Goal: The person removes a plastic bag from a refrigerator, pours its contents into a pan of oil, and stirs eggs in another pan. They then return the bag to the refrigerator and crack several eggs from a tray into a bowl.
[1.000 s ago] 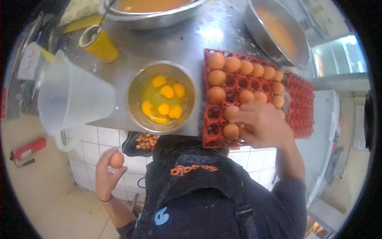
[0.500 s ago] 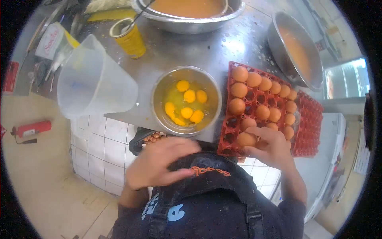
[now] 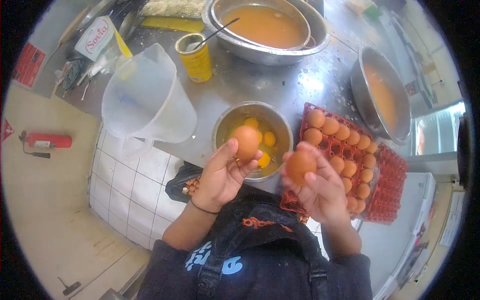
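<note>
My left hand grips a brown egg over the near left part of a metal bowl. Inside that bowl lie several raw yolks in clear egg white, partly hidden by the egg. Another brown egg is pinched in the fingers of my right hand, just right of the bowl and in front of the egg tray. Both shells look whole. The red egg tray holds several brown eggs, with bare cups among them; my right hand hides its near left part.
A clear plastic jug stands left of the bowl, with a yellow can behind it. Large basins of orange-brown liquid sit at the back, and another bowl stands right. Below the table edge hangs a black bag with eggshells.
My left hand, bare before, now has an egg and is up over the bowl. My right hand has moved up and left from the tray, holding an egg. The view has shifted.
</note>
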Available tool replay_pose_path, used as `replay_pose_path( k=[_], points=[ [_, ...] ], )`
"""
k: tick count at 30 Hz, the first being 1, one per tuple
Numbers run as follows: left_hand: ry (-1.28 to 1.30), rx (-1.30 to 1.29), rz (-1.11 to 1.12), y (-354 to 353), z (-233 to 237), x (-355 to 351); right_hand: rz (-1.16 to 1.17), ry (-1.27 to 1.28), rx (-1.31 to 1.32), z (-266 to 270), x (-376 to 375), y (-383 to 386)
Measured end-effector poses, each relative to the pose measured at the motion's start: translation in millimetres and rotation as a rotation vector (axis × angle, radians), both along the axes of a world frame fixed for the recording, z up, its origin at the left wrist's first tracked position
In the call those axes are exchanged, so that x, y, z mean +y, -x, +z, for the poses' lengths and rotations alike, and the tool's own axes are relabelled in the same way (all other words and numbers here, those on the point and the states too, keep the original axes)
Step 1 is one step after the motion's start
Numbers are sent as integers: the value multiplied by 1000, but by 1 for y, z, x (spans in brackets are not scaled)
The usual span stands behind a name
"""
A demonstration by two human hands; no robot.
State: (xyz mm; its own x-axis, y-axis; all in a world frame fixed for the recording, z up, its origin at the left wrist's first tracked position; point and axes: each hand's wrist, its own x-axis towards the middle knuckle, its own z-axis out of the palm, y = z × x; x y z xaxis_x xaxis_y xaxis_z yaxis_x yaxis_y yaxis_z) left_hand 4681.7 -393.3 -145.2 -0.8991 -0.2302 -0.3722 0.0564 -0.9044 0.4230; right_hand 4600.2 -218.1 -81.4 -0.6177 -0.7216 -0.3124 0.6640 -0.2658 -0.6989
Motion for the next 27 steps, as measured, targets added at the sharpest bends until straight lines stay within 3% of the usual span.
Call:
replay_pose_path(
  k=[4, 7, 11, 14, 18, 21, 25, 26, 27],
  points=[
    [-65, 22, -3, 6, -2, 8, -296, -211, 1267, -6, -23, 4],
    [-85, 16, 13, 8, 2, 15, -79, -464, 1808, -15, -42, 8],
    [-33, 35, -35, 6, 2, 14, -501, -238, 1525, -43, -42, 2],
    [-95, 25, -6, 9, 2, 15, -131, -415, 1731, -39, -45, 10],
    [-51, 9, -71, 10, -4, 6, -313, -242, 939, -39, -41, 23],
    [54, 74, -164, 9, -6, -1, -17, 122, 234, -40, -23, 49],
    [394, 114, -242, 13, 2, -3, 302, -490, 1061, -30, -27, 46],
    [468, 122, -269, 13, 2, -4, 317, -434, 948, -33, -29, 45],
    [586, 106, -244, 14, 1, -5, 304, -441, 1010, -32, -31, 45]
  ],
)
